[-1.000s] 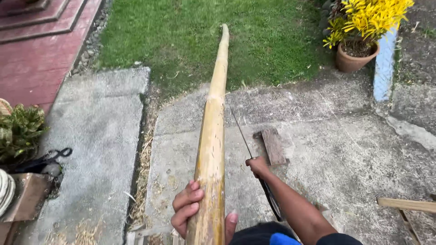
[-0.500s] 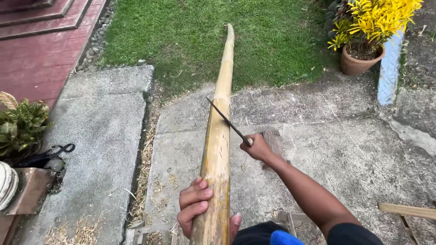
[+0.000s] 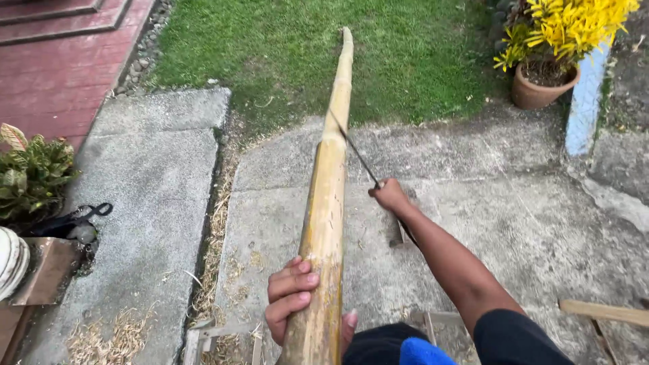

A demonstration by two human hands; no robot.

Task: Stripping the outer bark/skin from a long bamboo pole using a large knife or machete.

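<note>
The bamboo pole (image 3: 329, 196) runs from my lap out over the concrete paving (image 3: 514, 203) to the lawn (image 3: 284, 54), its thin far end lying on the grass. In the head view my left hand (image 3: 292, 301) wraps the thick near end, fingers curled over the top and thumb on the far side, a grip shut tight on the pole so that it stays steady and angled away from me. My right hand (image 3: 390, 195) is stretched out beside the pole, its grip closed on the handle of a long thin blade (image 3: 353, 150) whose edge lies slanted against the pole's right flank just at a node, where green-tan skin meets paler stalk.

The handle is buried in my fist, so I cannot tell its shape. A dark block lies on the concrete behind my forearm, mostly covered. The pole's butt is cut off by the frame's lower edge, as is a wooden frame below it. A potted yellow-leaved plant (image 3: 547, 40) stands at the lawn's corner.
</note>
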